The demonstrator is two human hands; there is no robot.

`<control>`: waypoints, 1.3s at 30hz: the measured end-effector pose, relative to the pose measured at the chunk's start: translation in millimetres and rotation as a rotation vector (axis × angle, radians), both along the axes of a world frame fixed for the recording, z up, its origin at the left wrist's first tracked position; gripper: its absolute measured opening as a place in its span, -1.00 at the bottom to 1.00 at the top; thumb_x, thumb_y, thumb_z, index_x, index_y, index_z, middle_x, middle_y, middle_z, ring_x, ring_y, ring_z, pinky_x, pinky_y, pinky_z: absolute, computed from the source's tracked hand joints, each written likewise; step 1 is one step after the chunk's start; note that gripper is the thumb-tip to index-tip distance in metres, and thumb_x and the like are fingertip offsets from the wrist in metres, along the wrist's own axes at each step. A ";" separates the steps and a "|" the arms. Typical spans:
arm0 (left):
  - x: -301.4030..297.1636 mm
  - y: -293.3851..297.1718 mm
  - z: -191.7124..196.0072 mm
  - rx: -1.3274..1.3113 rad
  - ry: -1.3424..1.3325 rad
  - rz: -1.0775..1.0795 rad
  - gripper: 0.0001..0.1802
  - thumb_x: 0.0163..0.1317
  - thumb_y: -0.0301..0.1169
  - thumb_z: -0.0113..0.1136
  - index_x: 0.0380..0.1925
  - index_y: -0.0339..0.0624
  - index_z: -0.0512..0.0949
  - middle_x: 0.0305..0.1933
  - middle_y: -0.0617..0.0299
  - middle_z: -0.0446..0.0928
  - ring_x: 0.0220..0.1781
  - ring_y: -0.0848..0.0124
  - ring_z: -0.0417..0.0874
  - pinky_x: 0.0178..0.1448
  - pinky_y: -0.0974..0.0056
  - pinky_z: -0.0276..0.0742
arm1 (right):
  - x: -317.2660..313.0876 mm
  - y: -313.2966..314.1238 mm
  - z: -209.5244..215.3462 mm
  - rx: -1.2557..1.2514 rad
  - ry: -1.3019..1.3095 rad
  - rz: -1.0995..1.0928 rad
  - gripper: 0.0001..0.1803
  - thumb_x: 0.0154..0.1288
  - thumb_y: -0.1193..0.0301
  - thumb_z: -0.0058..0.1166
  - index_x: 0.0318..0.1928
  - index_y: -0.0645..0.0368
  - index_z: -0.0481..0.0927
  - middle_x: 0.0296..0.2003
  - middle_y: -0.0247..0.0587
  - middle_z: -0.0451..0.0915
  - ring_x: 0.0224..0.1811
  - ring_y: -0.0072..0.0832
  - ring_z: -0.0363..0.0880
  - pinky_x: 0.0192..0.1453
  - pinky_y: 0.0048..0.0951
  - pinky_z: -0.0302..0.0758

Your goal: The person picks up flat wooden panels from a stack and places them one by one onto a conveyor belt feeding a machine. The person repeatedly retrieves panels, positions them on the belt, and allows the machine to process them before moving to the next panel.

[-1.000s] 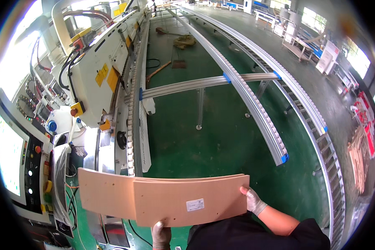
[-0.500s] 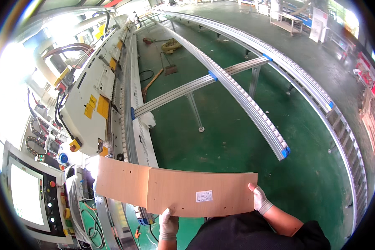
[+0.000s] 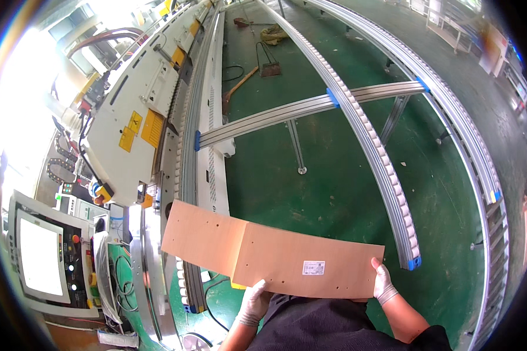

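Observation:
In front of my body I hold a long wood-coloured panel (image 3: 287, 257) with a white printed label (image 3: 314, 268) and several small drilled holes. A second panel (image 3: 202, 233) of the same colour shows at its left end, set at a slight angle; whether the two are joined I cannot tell. My left hand (image 3: 253, 299), in a pale glove, grips the lower edge of the labelled panel, thumb on its face. At its right end my gloved right hand (image 3: 383, 282) closes round the edge, thumb in front. The fingers behind the panel are hidden.
A white machine (image 3: 140, 111) with yellow plates runs along the left, with a control screen (image 3: 41, 257) near me. Metal roller rails (image 3: 357, 114) and a cross beam (image 3: 269, 120) stand over the green floor. A broom (image 3: 240, 85) and a dustpan (image 3: 270, 69) lie beyond.
The view has turned, so machine and rails sit further right in the picture. The panels now slope more, left end higher. Both hands keep their hold.

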State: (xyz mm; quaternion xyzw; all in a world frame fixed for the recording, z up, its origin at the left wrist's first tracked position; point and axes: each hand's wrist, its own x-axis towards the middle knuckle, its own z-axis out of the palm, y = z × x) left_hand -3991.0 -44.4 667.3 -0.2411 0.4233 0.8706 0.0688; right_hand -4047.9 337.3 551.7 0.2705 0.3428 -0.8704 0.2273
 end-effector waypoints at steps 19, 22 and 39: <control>-412.0 -168.5 -120.3 0.293 -0.064 -0.064 -0.40 0.54 0.02 0.17 0.45 0.04 0.45 0.40 0.36 0.56 0.36 0.36 0.57 0.37 0.14 0.47 | -330.4 -159.9 11.0 0.081 0.143 -0.054 -0.23 0.62 -0.10 0.01 0.54 0.19 0.32 0.45 -0.03 0.48 0.45 -0.04 0.51 0.51 0.12 0.47; -461.0 -183.1 -130.5 0.324 -0.083 -0.032 -0.39 0.54 0.03 0.18 0.47 0.06 0.42 0.36 0.34 0.56 0.33 0.37 0.58 0.38 0.17 0.47 | -420.0 -177.0 34.9 0.067 0.122 0.052 -0.26 0.63 -0.06 0.00 0.53 0.20 0.33 0.43 -0.03 0.50 0.43 -0.06 0.54 0.51 0.09 0.47; -650.2 -211.3 -180.9 0.202 -0.340 0.201 -0.40 0.53 0.08 0.23 0.37 -0.04 0.48 0.29 0.12 0.56 0.34 0.19 0.56 0.47 0.00 0.48 | -812.5 -223.7 -44.9 1.740 0.629 0.747 -0.35 0.50 0.05 0.20 0.34 0.31 0.52 0.18 0.15 0.64 0.31 0.03 0.55 0.39 -0.04 0.47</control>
